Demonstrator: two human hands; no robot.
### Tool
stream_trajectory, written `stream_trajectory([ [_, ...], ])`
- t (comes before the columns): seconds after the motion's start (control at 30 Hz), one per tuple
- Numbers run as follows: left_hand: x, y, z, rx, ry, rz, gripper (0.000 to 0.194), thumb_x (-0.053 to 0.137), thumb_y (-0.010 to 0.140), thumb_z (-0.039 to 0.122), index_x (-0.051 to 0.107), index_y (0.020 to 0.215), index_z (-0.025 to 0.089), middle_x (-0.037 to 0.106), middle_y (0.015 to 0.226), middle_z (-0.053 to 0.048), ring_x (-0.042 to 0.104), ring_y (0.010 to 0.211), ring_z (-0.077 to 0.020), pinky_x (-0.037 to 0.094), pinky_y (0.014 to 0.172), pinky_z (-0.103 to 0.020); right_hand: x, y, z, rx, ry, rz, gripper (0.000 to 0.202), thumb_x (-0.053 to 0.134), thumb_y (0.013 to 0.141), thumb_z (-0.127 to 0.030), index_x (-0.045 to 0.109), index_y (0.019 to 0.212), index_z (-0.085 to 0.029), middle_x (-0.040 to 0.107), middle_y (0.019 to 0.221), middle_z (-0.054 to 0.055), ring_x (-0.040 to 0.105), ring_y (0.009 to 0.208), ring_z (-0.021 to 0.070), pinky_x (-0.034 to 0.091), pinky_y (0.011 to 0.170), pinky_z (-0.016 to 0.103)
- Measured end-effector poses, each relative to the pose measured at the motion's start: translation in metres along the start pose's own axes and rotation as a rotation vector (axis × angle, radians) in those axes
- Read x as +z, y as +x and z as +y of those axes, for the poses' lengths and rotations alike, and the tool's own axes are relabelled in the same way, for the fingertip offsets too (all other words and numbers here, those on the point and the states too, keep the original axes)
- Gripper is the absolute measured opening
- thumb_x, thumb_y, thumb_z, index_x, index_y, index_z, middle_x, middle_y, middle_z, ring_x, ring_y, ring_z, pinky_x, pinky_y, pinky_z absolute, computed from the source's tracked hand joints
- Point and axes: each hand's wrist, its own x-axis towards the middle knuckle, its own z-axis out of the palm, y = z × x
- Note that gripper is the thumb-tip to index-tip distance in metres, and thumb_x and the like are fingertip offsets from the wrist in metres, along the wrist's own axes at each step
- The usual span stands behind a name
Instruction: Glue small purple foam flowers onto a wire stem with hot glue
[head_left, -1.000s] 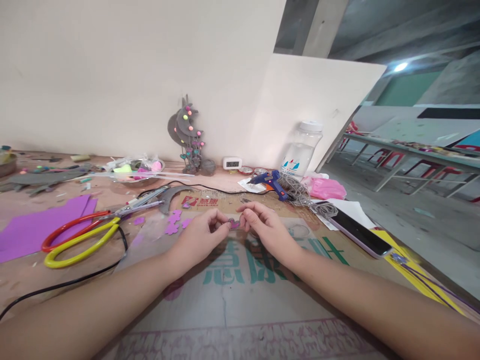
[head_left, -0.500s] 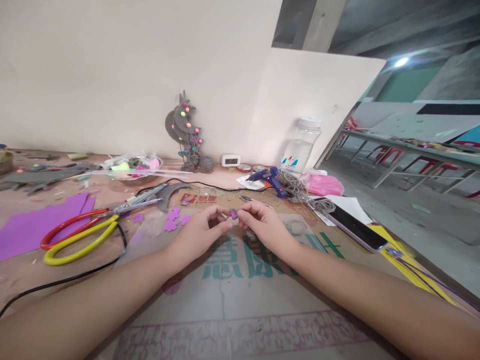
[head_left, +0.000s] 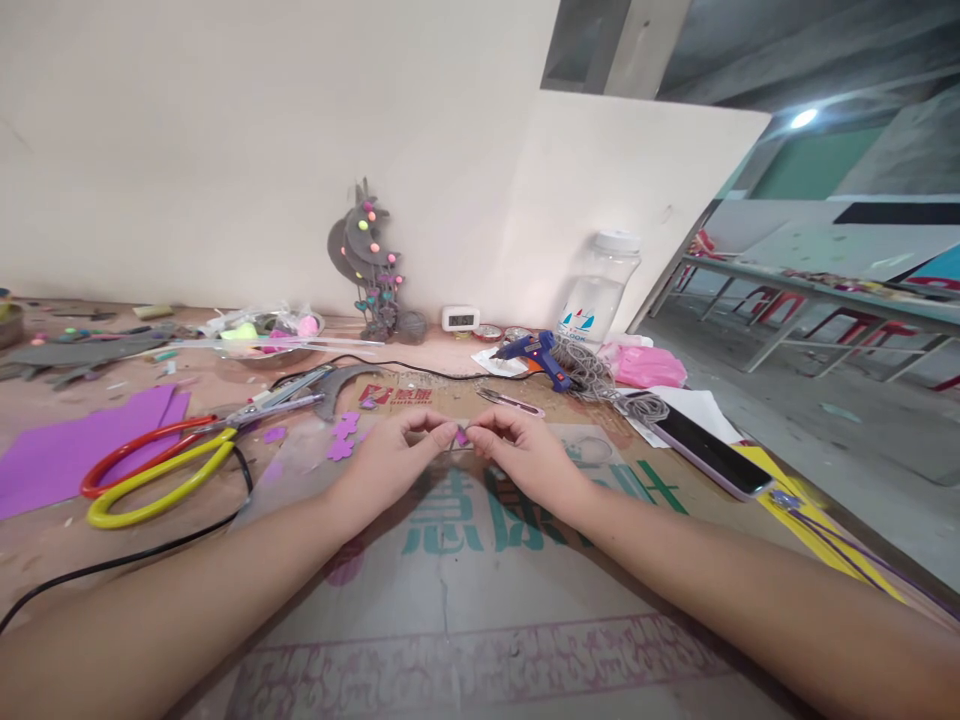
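Note:
Between my fingertips is a small purple and grey piece (head_left: 461, 437), mostly covered by the fingers. My left hand (head_left: 405, 452) pinches it from the left, thumb against index finger. From the right, my right hand (head_left: 519, 447) pinches the same piece, its fingertips almost touching the left ones. Purple flower-shaped cutouts (head_left: 343, 436) lie just left of my left hand. A small pair of snips (head_left: 512, 403) rests behind my right hand. Under both hands is a printed cardboard sheet (head_left: 480, 590) with a clear film over part of it.
Red and yellow scissors (head_left: 172, 465) and purple sheets (head_left: 82, 445) lie left. A blue glue gun (head_left: 541, 357), grey cord (head_left: 581, 372), bottle (head_left: 600, 290) and phone (head_left: 709, 445) are right. A decorated grey moon (head_left: 365, 250) stands at the back.
Both hands' fingertips have closed further over the small piece, so less of it shows. My left thumb is raised slightly, and more of the snips is visible.

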Motion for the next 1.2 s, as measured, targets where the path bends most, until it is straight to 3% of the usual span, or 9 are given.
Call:
stream_trajectory([
  [0.23,0.0001,-0.0013,0.0019,-0.012,-0.042,0.004,0.024,0.049,0.082,0.037,0.060,0.077,0.016,0.060,0.069,0.001,0.054,0.063,-0.0113,0.040,0.057,-0.021,-0.0029,-0.0001,0.0057,-0.048,0.050,-0.008,0.029,0.037,0.091,-0.037,0.057,0.081,-0.017,0.055,0.067,0.000,0.050,0.062,0.0111,0.040,0.060,0.023],
  [0.53,-0.0005,-0.0019,-0.0002,0.006,0.008,-0.022,0.027,0.046,0.085,0.038,0.059,0.077,0.016,0.059,0.070,0.001,0.054,0.067,-0.0124,0.040,0.062,-0.022,-0.0004,0.0005,0.0049,0.015,0.005,-0.004,0.022,0.048,0.085,-0.034,0.055,0.071,-0.018,0.053,0.063,-0.002,0.047,0.058,0.0102,0.038,0.058,0.023],
  [0.7,-0.0012,-0.0002,-0.0023,0.027,0.000,0.003,0.034,0.038,0.088,0.040,0.061,0.080,0.016,0.062,0.079,-0.002,0.056,0.079,-0.0156,0.041,0.068,-0.024,-0.0006,0.0001,0.0038,0.017,-0.029,0.012,0.022,0.049,0.084,-0.032,0.055,0.069,-0.018,0.052,0.061,-0.003,0.045,0.055,0.0099,0.037,0.057,0.023],
  [0.9,0.0000,-0.0004,0.0015,-0.022,-0.029,-0.022,0.026,0.050,0.082,0.040,0.061,0.079,0.016,0.061,0.071,0.000,0.056,0.066,-0.0131,0.042,0.060,-0.022,-0.0004,0.0001,0.0025,0.004,-0.063,-0.001,0.021,0.049,0.085,-0.030,0.056,0.070,-0.017,0.052,0.062,-0.003,0.045,0.056,0.0095,0.037,0.057,0.022],
  [1.2,-0.0003,-0.0015,0.0016,0.000,0.014,-0.036,0.028,0.045,0.084,0.039,0.062,0.079,0.016,0.062,0.072,0.000,0.054,0.064,-0.0128,0.040,0.058,-0.022,-0.0007,-0.0005,0.0001,-0.006,-0.080,0.008,0.022,0.049,0.085,-0.031,0.057,0.070,-0.017,0.053,0.062,-0.002,0.047,0.057,0.0102,0.038,0.057,0.023],
])
